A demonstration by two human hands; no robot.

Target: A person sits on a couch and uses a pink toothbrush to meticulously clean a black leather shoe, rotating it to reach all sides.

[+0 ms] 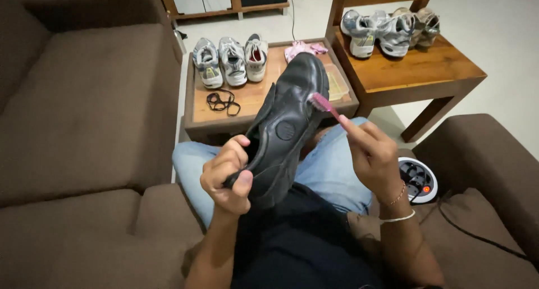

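Note:
My left hand [229, 174] grips the heel end of a black leather shoe [286, 120], holding it up over my lap with its side turned toward me. My right hand [373, 154] pinches the handle of a pink toothbrush [324, 105]. The bristle head rests against the shoe's upper edge near the toe. Both hands are in front of my blue jeans and dark shirt.
A low wooden table [255, 101] ahead carries three grey sneakers [231, 59], black laces [222, 102], a pink cloth [303, 47] and a clear box [338, 82]. A second wooden table [426, 64] at right holds more sneakers [387, 28]. Brown sofa [84, 126] surrounds me; a round white device [418, 179] lies right.

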